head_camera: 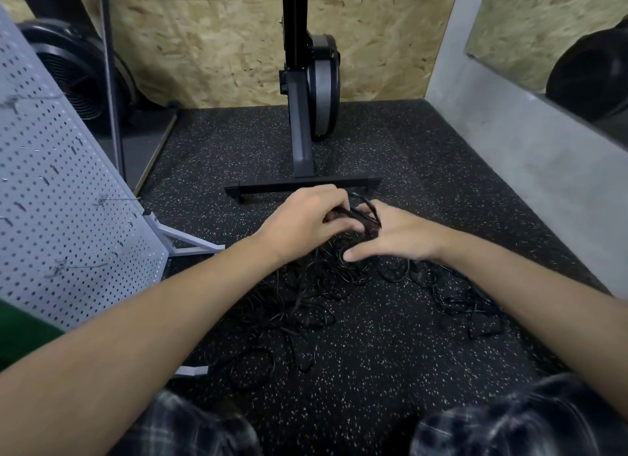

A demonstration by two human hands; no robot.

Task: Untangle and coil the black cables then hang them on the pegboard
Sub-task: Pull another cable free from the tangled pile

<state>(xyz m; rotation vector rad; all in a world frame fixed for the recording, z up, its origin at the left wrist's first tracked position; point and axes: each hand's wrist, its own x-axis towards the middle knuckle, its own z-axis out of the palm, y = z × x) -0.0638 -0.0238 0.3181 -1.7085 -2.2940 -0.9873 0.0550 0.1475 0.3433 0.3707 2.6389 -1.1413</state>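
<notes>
A tangle of thin black cables (316,306) lies spread over the speckled black floor in front of me. My left hand (306,217) grips a bunch of cable strands with curled fingers at the far end of the heap. Close beside it, my right hand (390,231) holds the same bunch, with strands running between its fingers and the thumb stretched out to the left. The grey pegboard (57,197) with several metal hooks stands tilted on its frame at the left.
A black exercise machine (306,115) stands just beyond my hands, its floor bar (302,187) right behind them. The pegboard's grey feet (187,241) reach onto the floor at left. A grey wall (530,156) bounds the right side. My knees in plaid cloth (509,428) are at the bottom.
</notes>
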